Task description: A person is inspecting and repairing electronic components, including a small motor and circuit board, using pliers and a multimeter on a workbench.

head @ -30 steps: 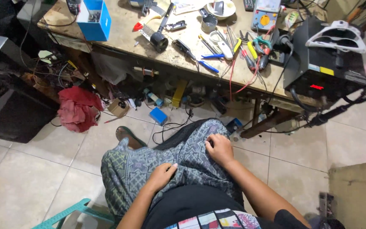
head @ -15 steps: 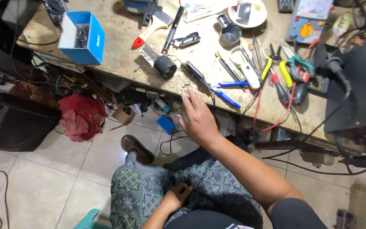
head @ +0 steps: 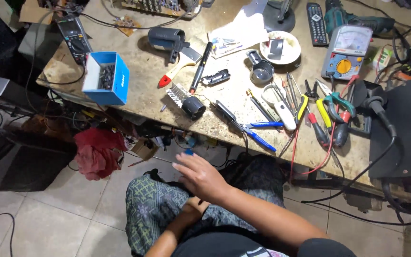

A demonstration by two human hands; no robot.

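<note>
Blue-handled side cutters (head: 258,134) sit at the near edge of the cluttered stone table (head: 143,81), nearest my empty, spread-fingered right hand (head: 200,177), so I'd say grab low by both handles, while the left hand (head: 197,206) rests on my lap holding nothing.

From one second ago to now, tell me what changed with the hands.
The right hand left the lap, reached toward the workbench, then drew back; it now hovers open and empty below the edge. The left hand stayed on the lap. Nothing was picked up.
</note>
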